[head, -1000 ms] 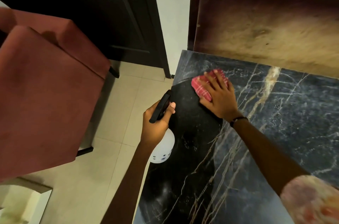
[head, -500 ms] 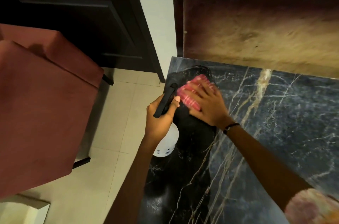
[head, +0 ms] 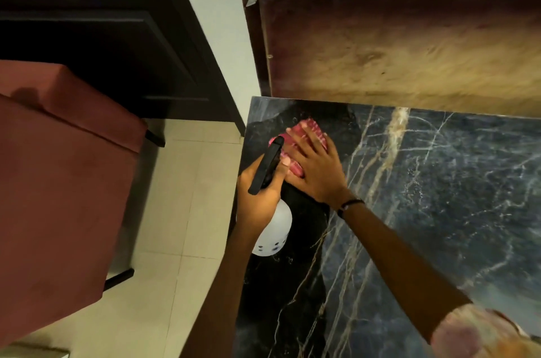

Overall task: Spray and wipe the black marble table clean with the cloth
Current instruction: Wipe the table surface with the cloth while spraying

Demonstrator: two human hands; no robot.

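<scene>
Both hands are in view at the table's far-left corner. Right hand [head: 314, 170] lies flat, palm down, fingers spread and extended, pressing the red checked cloth [head: 304, 135] onto the black marble table [head: 439, 196]. Cloth is bunched beneath the palm and fingers; only its far edge and a strip on the thumb side show, so its full outline cannot be made out. A dark band sits on the right wrist.

Left hand [head: 259, 196] is closed around the neck of the spray bottle [head: 273, 231], thumb resting along the top beside the trigger head. Bottle is held just beside the right hand, over the table's left edge. Its long axis runs from near to far: the black trigger head [head: 266, 168] points away from the person toward the cloth, tilted slightly right, its tip overlapping the cloth's left edge. The white rounded body hangs below the left hand, nearer the person; small dark markings on it are too blurred to read. The bottle's neck is hidden by the grip.

Left of the left hand stand a red upholstered chair [head: 58, 182] and pale floor tiles [head: 181, 211]. Beyond the right hand rises a worn brown panel [head: 395, 44]. The right sleeve is cut off at the frame's lower corner.
</scene>
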